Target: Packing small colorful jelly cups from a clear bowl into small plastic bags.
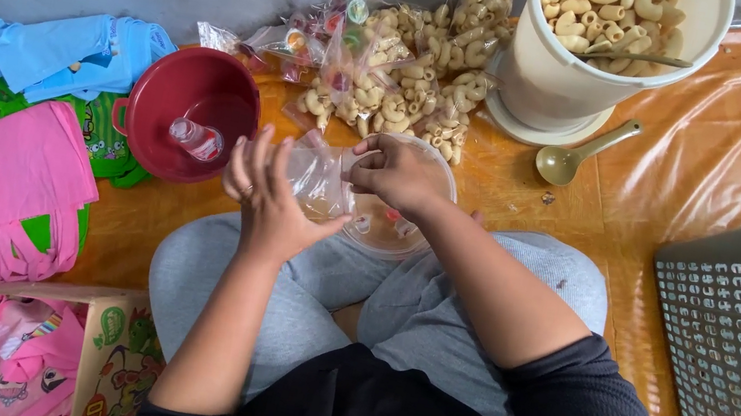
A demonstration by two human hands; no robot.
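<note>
Person sits cross-legged, both forearms reaching forward over the knees. Left hand (270, 188) raised, back to the camera, fingers spread and curled inward, a ring on one finger. Right hand (400, 172) just beside it, knuckles up, fingers bent in a pinch. Dark sleeves pushed up to the elbows.

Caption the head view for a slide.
Both hands, left hand and right hand, hold a clear plastic bag beside bagged macaroni.

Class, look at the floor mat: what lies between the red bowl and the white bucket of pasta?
In the head view, a heap of small clear bags filled with macaroni lies between the red bowl and the white bucket, on the orange mat.
</note>
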